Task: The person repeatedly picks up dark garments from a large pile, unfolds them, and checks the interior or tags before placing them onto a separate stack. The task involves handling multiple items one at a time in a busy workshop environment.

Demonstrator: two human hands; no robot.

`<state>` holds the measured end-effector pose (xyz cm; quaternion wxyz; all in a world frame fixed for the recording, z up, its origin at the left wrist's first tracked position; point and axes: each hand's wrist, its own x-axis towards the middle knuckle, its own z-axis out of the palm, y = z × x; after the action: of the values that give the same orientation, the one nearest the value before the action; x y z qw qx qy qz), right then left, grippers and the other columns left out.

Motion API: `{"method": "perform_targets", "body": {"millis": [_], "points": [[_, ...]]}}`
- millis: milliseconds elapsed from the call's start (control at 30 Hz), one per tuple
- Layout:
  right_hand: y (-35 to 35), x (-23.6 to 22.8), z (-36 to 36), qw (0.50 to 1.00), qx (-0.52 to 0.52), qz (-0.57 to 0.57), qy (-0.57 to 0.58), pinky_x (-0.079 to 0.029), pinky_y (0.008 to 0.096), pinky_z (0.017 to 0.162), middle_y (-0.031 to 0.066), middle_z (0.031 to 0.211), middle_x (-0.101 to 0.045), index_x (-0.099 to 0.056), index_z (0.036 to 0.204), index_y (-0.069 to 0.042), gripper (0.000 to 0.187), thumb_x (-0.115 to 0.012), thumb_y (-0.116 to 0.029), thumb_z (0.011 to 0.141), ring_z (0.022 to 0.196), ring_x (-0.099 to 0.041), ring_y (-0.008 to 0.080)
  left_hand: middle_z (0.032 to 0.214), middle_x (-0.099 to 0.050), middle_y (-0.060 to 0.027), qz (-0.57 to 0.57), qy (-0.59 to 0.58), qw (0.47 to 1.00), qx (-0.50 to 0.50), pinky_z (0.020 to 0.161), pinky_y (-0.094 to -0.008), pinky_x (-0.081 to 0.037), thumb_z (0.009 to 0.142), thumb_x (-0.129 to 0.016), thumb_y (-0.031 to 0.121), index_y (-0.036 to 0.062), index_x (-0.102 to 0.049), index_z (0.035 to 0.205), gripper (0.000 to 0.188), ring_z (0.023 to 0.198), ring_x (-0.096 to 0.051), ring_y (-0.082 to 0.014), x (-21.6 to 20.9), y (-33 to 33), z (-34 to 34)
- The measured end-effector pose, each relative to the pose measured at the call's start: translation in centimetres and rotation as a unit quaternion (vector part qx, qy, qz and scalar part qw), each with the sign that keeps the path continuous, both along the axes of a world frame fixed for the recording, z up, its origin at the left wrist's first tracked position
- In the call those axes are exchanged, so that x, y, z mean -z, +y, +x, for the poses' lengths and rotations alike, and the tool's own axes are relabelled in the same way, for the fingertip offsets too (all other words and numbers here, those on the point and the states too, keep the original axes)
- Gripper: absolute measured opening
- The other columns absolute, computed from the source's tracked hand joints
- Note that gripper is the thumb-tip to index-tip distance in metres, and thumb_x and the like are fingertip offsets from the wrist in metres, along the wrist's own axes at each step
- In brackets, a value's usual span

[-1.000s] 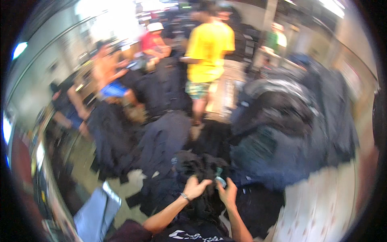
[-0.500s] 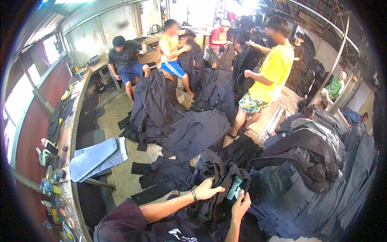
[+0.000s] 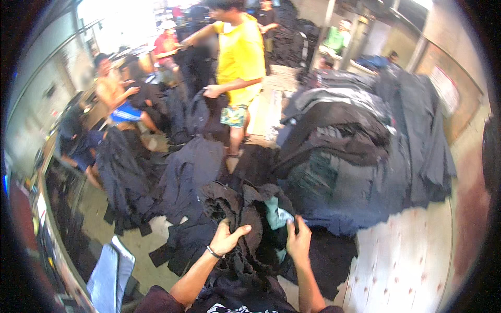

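In front of my body hangs a bunched black garment with a pale teal lining showing at its right side. My left hand, with a dark band at the wrist, grips the garment's left part, thumb laid over the cloth. At the other side my right hand is closed at the edge by the lining, thumb and fingers pinching there. The cloth sags between and below both hands. Its exact kind is hard to tell in the bunched folds.
A large heap of dark garments rises at the right, beside pale boards. More black cloth lies ahead. A co-worker in a yellow shirt stands holding cloth; others sit farther back. A blue-grey padded board juts in at lower left.
My view has swung to the right, bringing in more of the heap and the pale boards. Both hands keep their hold; the teal lining now looks spread flatter.
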<state>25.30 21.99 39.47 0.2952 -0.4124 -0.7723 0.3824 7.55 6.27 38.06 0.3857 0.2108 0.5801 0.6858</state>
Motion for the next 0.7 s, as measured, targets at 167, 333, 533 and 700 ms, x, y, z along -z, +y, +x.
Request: {"method": "perform_targets", "body": {"millis": [167,333,533,700], "points": [[2.9,-4.0,-1.1,0.997,-0.005,0.08,-0.02,-0.053,0.044,0.103,0.0269,0.125,-0.072,-0.069,0.126,0.005,0.042,-0.068,-0.029,0.102,0.12,-0.069,0.0408,0.134,-0.065,-0.0135,-0.032,0.004,0.999,0.035,0.106,-0.0363,-0.05,0.094,-0.083,0.023,-0.0107,-0.052,0.137,0.063,0.121,-0.061,-0.0201,-3.5,-2.8,-3.8],[0.9,-8.0,-2.8,0.993,-0.024,0.104,-0.046,-0.05,0.0338,0.081,0.01,0.09,-0.068,-0.067,0.113,0.009,0.037,-0.068,-0.028,0.105,0.086,-0.057,0.0154,0.135,-0.065,-0.0132,0.007,-0.063,0.997,0.046,0.105,-0.0347,-0.05,0.095,-0.08,0.016,-0.0097,-0.053,0.138,0.057,0.12,-0.062,-0.0205,-3.0,-7.5,-8.3],[-2.7,-12.3,-4.3,0.995,-0.026,0.056,-0.079,-0.051,0.0335,0.084,0.016,0.094,-0.074,-0.068,0.118,0.008,0.035,-0.067,-0.024,0.105,0.088,-0.066,0.0192,0.125,-0.072,-0.0088,0.039,-0.118,0.99,0.061,0.101,-0.0328,-0.052,0.096,-0.076,0.009,-0.0029,-0.064,0.131,0.039,0.111,-0.068,-0.0181,-1.1,-10.4,-10.2],[-6.6,-11.6,-3.5,0.988,0.039,0.064,-0.135,-0.054,0.0369,0.089,0.0239,0.104,-0.076,-0.07,0.121,0.006,0.035,-0.071,-0.023,0.102,0.098,-0.075,0.0307,0.125,-0.071,-0.009,0.006,-0.081,0.994,0.076,0.101,-0.0336,-0.052,0.095,-0.074,0.006,-0.0042,-0.064,0.131,0.039,0.112,-0.067,-0.0189,1.8,-12.2,-10.3]]}}
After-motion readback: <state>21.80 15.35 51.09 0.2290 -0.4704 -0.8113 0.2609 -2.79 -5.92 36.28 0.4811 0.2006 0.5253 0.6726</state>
